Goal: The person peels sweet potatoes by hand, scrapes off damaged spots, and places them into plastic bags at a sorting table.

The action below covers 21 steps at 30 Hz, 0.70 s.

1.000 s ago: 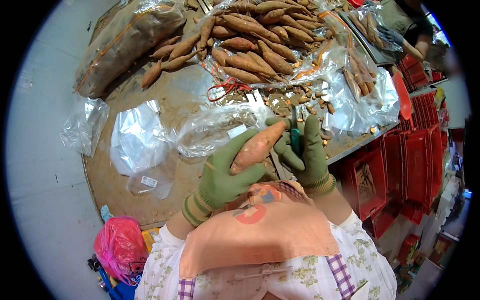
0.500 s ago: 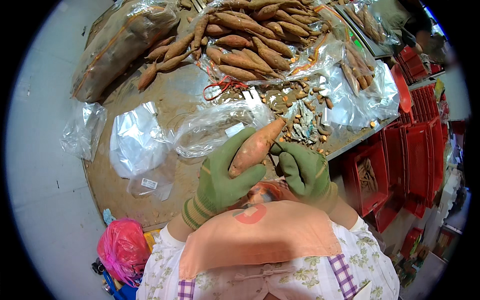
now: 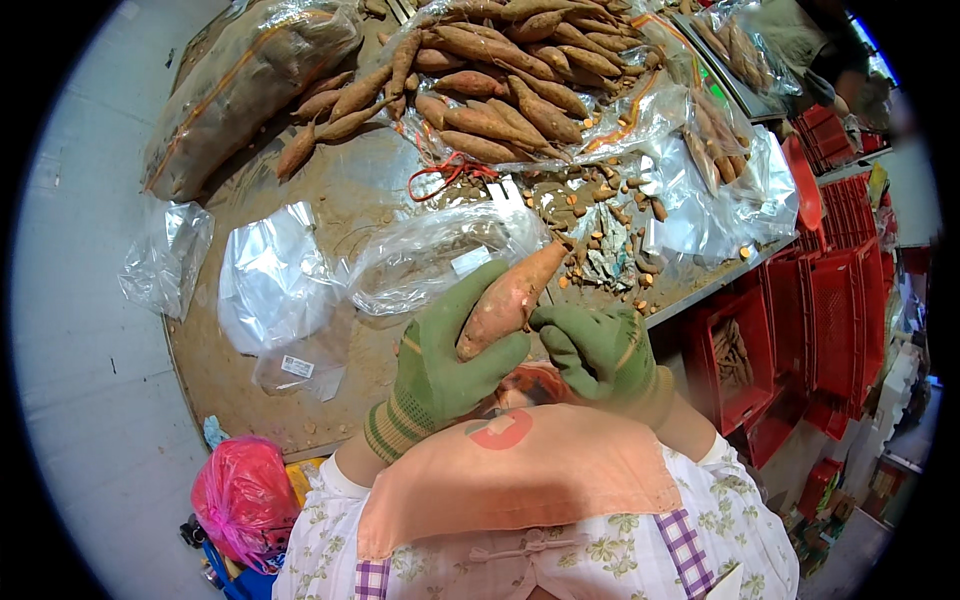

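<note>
A reddish-brown sweet potato (image 3: 512,298) lies slantwise in my left hand (image 3: 447,362), its narrow end pointing up and to the right. A green knitted glove covers that hand, with the fingers behind the root and the thumb along its lower side. My right hand (image 3: 596,350), gloved the same way, is curled closed beside the root's right side. Whatever its fingers hold, if anything, is hidden. Past both hands, a large heap of sweet potatoes (image 3: 490,125) rests on clear plastic at the table's far side.
Clear bags (image 3: 275,280) lie on the dusty table (image 3: 240,400) at left, below a bulky filled sack (image 3: 245,95). Cut root ends (image 3: 600,245) and a red cord (image 3: 440,180) lie beyond my hands. Red crates (image 3: 735,360) stand right; a pink bag (image 3: 245,500) sits lower left.
My right hand has shifted slightly left and down, its fingers now closer to the sweet potato's side. The left hand keeps its hold on the root, which has moved a little.
</note>
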### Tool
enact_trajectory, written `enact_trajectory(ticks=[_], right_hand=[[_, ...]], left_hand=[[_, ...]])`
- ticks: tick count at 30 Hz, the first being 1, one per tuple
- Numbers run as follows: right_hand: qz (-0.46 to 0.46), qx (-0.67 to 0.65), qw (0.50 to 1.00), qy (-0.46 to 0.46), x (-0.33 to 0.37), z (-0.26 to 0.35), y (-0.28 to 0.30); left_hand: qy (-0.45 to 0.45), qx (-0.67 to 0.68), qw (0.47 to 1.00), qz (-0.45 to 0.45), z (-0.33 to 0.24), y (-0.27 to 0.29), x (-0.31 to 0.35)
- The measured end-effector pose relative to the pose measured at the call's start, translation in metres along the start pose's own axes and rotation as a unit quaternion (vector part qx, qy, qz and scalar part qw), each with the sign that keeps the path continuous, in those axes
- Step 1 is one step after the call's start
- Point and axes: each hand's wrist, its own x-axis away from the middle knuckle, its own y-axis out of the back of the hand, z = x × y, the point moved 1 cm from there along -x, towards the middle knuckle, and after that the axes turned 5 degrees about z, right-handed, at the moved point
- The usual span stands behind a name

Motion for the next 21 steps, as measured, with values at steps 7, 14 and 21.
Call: enact_trajectory(ticks=[7, 14, 21], right_hand=[[-0.096, 0.006, 0.995, -0.011, 0.0010, 0.0020, -0.0050], [-0.089, 0.007, 0.996, -0.019, 0.0017, -0.0014, -0.0065], [-0.039, -0.008, 0.999, -0.013, 0.0021, 0.0033, -0.0027]], left_hand=[[0.000, 0.007, 1.000, -0.004, -0.0011, -0.0009, -0.0007], [0.003, -0.002, 1.000, -0.012, 0.0008, -0.0023, 0.0001], [-0.027, -0.018, 0.999, -0.020, 0.0019, -0.0016, 0.0011]])
